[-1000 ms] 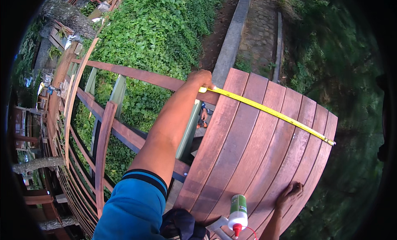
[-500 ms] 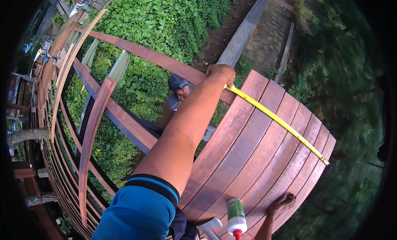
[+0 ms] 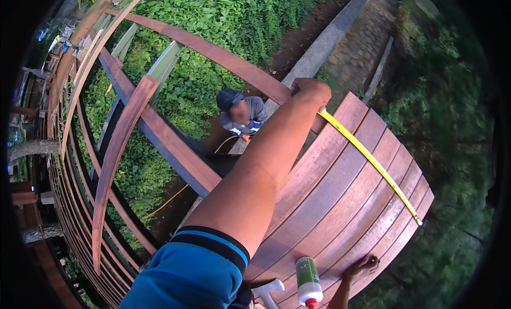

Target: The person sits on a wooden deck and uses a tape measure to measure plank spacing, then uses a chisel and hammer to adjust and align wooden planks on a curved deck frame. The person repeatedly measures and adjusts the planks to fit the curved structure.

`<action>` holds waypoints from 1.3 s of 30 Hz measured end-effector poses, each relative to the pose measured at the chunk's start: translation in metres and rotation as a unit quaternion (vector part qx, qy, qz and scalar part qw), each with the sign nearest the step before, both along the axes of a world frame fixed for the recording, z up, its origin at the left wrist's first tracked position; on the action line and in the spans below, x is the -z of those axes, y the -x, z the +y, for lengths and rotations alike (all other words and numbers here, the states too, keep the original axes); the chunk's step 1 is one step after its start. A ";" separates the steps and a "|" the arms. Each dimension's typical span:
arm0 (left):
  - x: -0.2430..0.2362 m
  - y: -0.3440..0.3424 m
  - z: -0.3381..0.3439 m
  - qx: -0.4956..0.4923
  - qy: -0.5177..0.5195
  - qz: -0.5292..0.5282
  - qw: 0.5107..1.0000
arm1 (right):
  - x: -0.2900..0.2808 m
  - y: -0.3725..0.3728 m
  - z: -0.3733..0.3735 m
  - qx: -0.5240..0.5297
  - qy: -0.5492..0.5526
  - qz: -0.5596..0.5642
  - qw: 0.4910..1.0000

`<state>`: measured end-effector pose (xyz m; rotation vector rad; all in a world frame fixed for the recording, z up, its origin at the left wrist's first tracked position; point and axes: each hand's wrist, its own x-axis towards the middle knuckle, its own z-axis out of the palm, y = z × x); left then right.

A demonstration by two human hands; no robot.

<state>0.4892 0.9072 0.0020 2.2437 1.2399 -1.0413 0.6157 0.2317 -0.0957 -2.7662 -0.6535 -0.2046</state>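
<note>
My left hand [image 3: 314,91] is closed on the yellow tape measure, its dark case [image 3: 295,90] mostly hidden by my fingers. The blade [image 3: 367,154] stretches across the reddish-brown plank panel [image 3: 303,208] to the outer edge, where its metal tip rests. My right hand [image 3: 362,267] lies low on the panel with curled fingers; what it may hold is too small to make out. Beside it are a white glue bottle [image 3: 307,281] with green label and red cap, and a hammer [image 3: 269,290].
A person [image 3: 239,113] in dark cap and grey top is below, between beams. An open frame of curved wooden slats [image 3: 122,128] and green supports [image 3: 165,66] extends left over ground plants [image 3: 223,26]. A concrete edge [image 3: 335,26] and stone path [image 3: 367,53] run below.
My left hand has moved rightward and up in view as the scene shifted. The person below has come into sight. The tape now angles more steeply.
</note>
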 end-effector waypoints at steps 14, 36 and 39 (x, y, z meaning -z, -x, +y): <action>-0.001 0.002 0.000 -0.040 0.002 -0.030 0.999 | 0.006 -0.006 -0.004 -0.006 -0.003 0.007 1.000; 0.013 0.030 -0.010 -0.019 -0.048 -0.147 0.988 | -0.004 0.004 0.006 0.016 -0.010 0.031 0.999; 0.020 0.061 -0.019 0.021 -0.107 -0.241 0.964 | -0.004 0.006 0.008 0.022 -0.036 0.030 0.999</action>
